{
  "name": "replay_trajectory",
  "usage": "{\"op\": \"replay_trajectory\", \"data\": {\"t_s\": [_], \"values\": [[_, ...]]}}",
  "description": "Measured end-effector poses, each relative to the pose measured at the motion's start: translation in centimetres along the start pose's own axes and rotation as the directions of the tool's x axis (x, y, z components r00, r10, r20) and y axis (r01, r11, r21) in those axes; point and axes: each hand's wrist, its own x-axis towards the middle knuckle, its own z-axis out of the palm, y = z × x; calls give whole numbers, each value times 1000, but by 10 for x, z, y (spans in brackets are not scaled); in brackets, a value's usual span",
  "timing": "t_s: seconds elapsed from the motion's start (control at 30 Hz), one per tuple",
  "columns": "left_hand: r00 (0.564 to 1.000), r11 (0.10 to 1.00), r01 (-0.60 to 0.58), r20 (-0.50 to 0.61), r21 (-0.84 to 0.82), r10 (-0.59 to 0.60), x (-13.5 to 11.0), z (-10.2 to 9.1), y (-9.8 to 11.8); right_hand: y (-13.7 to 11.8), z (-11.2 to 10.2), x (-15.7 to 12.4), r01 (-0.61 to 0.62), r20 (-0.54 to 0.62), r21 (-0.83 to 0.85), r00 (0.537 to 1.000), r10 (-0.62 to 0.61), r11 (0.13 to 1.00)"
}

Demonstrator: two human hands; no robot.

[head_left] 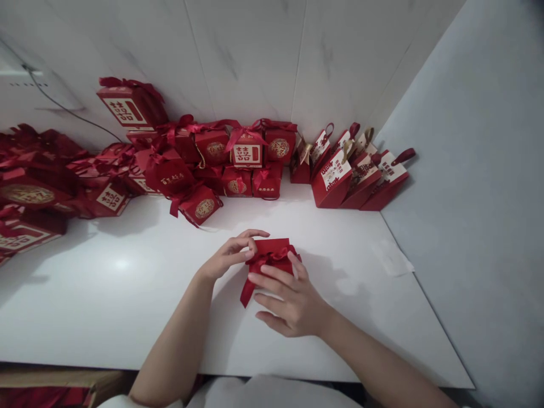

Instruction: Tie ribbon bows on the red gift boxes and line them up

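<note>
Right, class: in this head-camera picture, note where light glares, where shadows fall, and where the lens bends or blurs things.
Head view: a soft glare spot on the white table at left. Head view: the right hand and red box throw a faint shadow rightward. Head view: the table's edges bow, and the stacked boxes at far left look smeared.

A small red gift box (274,249) with a red ribbon bow on top stands upright on the white table.
</note>
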Motion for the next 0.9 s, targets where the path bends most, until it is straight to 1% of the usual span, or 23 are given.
{"op": "replay_trajectory", "data": {"t_s": [0.07,0.13,0.2,0.27,0.33,0.43,0.57,0.67,0.77,0.83,0.9], "values": [[1000,1000,10,20,-13,-9,0,2,1,-2,2,2,53,79,-7,996,-53,999],[1000,1000,10,17,-19,-9,1,3,2,-3,0,3,62,101,31,993,-64,998],[1000,1000,-2,10,-25,3,2,2,2,-1,-3,4,24,61,127,998,-32,992],[1000,999,-9,11,-33,10,3,1,1,1,-6,4,-34,2,239,999,34,970],[1000,999,-8,4,-31,8,4,0,0,4,-7,3,-76,-51,317,994,97,945],[999,999,11,-33,-31,-12,5,-1,-2,5,-7,1,-115,-102,380,981,165,918],[994,995,30,-101,-94,-40,5,-1,-6,6,-7,0,-140,-152,462,960,234,876],[989,994,36,-142,-100,-50,5,-1,-8,7,-8,-1,-167,-166,482,946,277,860],[987,993,41,-149,-111,-58,4,-2,-7,9,-8,-2,-172,-160,448,950,268,877],[992,996,17,-126,-83,-28,3,-3,-4,10,-7,-3,-165,-145,411,959,242,897],[997,1000,-18,-78,-25,16,2,-3,1,11,-6,-3,-153,-133,371,967,215,916]]}}
